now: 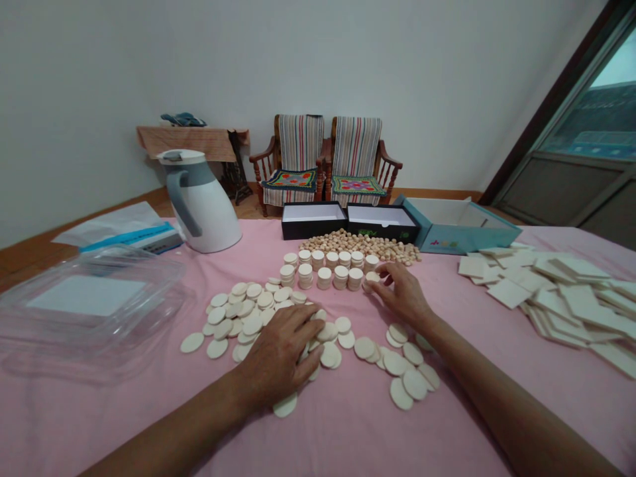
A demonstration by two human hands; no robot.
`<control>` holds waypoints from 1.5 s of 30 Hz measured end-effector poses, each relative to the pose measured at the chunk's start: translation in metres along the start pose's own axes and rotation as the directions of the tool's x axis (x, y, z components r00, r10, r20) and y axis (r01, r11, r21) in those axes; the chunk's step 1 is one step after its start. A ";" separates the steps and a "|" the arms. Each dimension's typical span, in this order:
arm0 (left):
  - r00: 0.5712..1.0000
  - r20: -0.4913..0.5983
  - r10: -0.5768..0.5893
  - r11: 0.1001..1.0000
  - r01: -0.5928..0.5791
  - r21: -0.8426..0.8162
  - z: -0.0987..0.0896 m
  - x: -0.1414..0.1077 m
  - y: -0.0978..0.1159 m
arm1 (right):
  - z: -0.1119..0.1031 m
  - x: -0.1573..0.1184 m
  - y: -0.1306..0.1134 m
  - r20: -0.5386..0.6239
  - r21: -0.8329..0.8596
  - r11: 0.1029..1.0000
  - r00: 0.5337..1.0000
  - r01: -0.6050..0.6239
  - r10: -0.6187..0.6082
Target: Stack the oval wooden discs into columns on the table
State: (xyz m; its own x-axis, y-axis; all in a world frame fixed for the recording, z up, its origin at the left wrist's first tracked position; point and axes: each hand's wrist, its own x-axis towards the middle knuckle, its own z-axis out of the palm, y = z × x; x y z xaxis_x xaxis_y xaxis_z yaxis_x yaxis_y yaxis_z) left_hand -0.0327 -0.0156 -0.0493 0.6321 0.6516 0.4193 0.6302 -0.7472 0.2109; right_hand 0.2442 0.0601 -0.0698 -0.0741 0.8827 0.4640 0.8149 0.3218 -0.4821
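Observation:
Two rows of small stacks of pale round discs [324,277] stand in the middle of the table. At the right end of the front row, my right hand [403,295] has its thumb and fingers around a stack of discs [371,281]. My left hand [283,351] rests palm down, fingers apart, over the loose pile of discs [252,323]; what lies under its palm is hidden. More loose discs [396,362] lie scattered between my two forearms.
Behind the stacks are small wooden beads [342,242], two black boxes [314,220] and a blue box [454,235]. Square pale tiles [571,298] lie at the right. A white jug [211,212] and clear plastic containers [94,298] occupy the left.

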 end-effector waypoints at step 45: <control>1.000 -0.003 0.002 1.000 -0.002 -0.007 -0.001 0.001 0.000 | -0.010 0.005 -0.006 -0.049 -0.006 1.000 0.999 0.005 -0.005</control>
State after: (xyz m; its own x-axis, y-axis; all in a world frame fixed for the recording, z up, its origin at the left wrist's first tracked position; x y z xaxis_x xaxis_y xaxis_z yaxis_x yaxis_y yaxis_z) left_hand -0.0322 -0.0155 -0.0482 0.6322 0.6496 0.4223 0.6257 -0.7495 0.2163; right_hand 0.2444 0.0597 -0.0574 -0.0500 0.8634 0.5020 0.8181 0.3237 -0.4753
